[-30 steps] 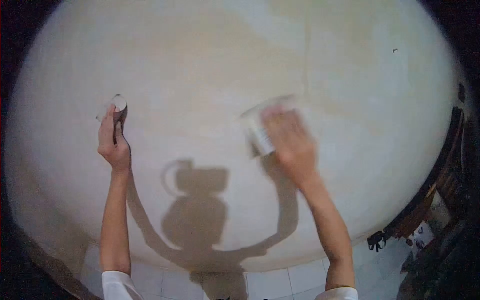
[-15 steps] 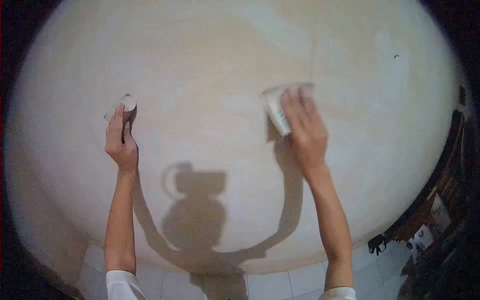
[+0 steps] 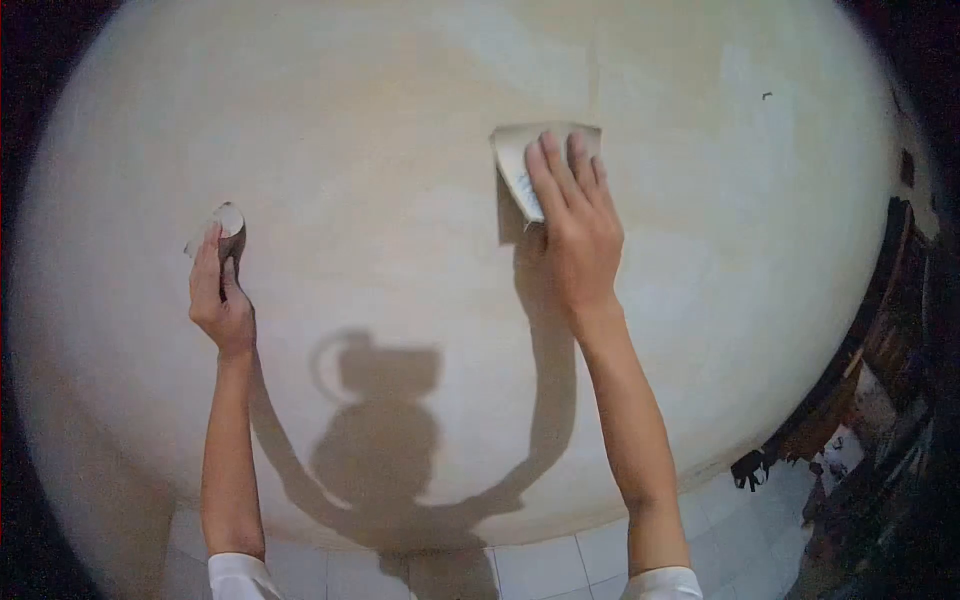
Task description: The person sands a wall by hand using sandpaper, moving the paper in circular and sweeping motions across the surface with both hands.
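My right hand [image 3: 577, 225] presses a sheet of sandpaper [image 3: 514, 152] against the pale wall [image 3: 400, 200], with the fingers lying over its back. Blue printing shows on that back, and the sheet's lower left corner bends away from the wall. Over to the left, my left hand [image 3: 220, 295] has its fingers and thumb around a smaller curled piece of sandpaper [image 3: 231, 217]. This piece is near or against the wall; exact contact cannot be told. Part of it is hidden behind the fingers.
My shadow [image 3: 375, 450] falls on the wall between both arms. A small dark hook or nail [image 3: 767, 96] sits at the upper right. Pale floor tiles [image 3: 540, 568] run along the wall's foot. Dark clutter [image 3: 870, 430] stands at the right, beside a black object [image 3: 748, 470].
My right hand and its sheet have slid upward on the wall. The left hand with the curled piece has dropped a little. The whole view has shifted slightly.
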`<state>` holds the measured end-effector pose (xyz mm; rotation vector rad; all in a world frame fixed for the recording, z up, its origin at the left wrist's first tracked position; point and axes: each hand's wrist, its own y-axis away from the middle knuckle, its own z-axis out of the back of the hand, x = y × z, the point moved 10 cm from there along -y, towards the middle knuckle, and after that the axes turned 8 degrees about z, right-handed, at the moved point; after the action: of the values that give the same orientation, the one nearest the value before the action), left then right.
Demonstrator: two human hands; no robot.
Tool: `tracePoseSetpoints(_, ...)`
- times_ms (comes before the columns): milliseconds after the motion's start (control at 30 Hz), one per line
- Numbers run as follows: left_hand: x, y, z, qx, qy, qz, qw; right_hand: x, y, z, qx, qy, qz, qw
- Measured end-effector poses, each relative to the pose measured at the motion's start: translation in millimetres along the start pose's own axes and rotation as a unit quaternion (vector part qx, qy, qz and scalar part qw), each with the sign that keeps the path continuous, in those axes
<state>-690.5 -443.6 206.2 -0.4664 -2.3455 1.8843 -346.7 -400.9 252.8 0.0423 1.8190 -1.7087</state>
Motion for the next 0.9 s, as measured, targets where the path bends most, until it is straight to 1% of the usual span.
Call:
tracePoseSetpoints(67,3.7,0.7,-2.6,0.001,-0.006,0.002,1.000,-12.2,-3.6,6.5,-0.030,0.017,-0.066,0.997)
tracePoseSetpoints(100,6.3,0.8,-3.2,-0.001,0.006,0.003,1.000,-6.1,-2.5,4.9,-0.035,-0.021,-0.069,0.997)
tracePoseSetpoints(133,6.6,2.5,-2.5,-0.003,0.016,0.005,1.000,4.6,1.5,-0.9,-0.031,-0.021,-0.069,0.997)
tracePoseSetpoints(200,3.8,2.6,-0.4,0.006,0.009,0.016,1.000,47.9,9.9,-15.8,-0.007,-0.081,0.048,0.996)
tracePoseSetpoints(233,4.6,1.1,0.4,0.012,0.001,0.024,1.000,53.0,14.0,-12.9,-0.008,-0.081,0.046,0.996)
tracePoseSetpoints(300,2.3,1.8,0.9,0.008,0.004,0.026,1.000,72.0,17.0,-13.1,0.016,-0.130,0.110,0.985)
tracePoseSetpoints(333,2.2,1.5,1.0,0.004,0.006,0.031,0.999,65.6,14.3,-11.2,0.012,-0.129,0.111,0.985)
tracePoseSetpoints(400,-2.8,0.6,1.4,0.000,-0.001,0.018,1.000,23.2,7.0,-3.7,0.005,-0.080,0.019,0.997)
tracePoseSetpoints(433,-5.7,0.3,1.8,0.001,-0.007,0.006,1.000,11.8,2.6,2.8,-0.003,-0.067,-0.011,0.998)
tracePoseSetpoints(467,-5.3,-0.7,1.9,-0.001,-0.010,0.008,1.000,16.0,0.5,0.4,-0.004,-0.070,-0.008,0.998)
tracePoseSetpoints(533,-6.5,-0.9,0.7,0.000,0.002,-0.008,1.000,29.2,-0.1,-9.0,-0.016,-0.076,-0.035,0.996)
tracePoseSetpoints(567,-8.9,-1.7,0.3,0.002,0.001,-0.007,1.000,44.1,6.6,-23.8,-0.016,-0.104,-0.001,0.994)
tracePoseSetpoints(600,-12.6,-3.4,3.0,-0.002,-0.004,-0.014,1.000,53.5,7.9,-22.3,-0.015,-0.105,-0.002,0.994)
tracePoseSetpoints(667,-15.5,-3.8,7.0,-0.004,-0.008,-0.024,1.000,91.0,12.1,-20.2,0.016,-0.135,0.107,0.985)
tracePoseSetpoints(733,-9.7,-3.4,4.3,0.000,-0.008,-0.003,1.000,67.4,8.3,-9.5,0.012,-0.135,0.111,0.985)
tracePoseSetpoints(800,-11.5,-3.2,4.4,-0.002,-0.012,-0.011,1.000,17.7,3.2,2.5,-0.007,-0.051,0.013,0.999)
tracePoseSetpoints(833,-12.3,-2.3,3.8,0.000,-0.016,-0.018,1.000,4.6,3.4,4.1,-0.009,-0.051,0.016,0.999)
tracePoseSetpoints(900,-8.1,-2.2,2.5,0.001,-0.019,-0.010,1.000,-27.0,5.5,13.4,-0.031,0.063,-0.066,0.995)
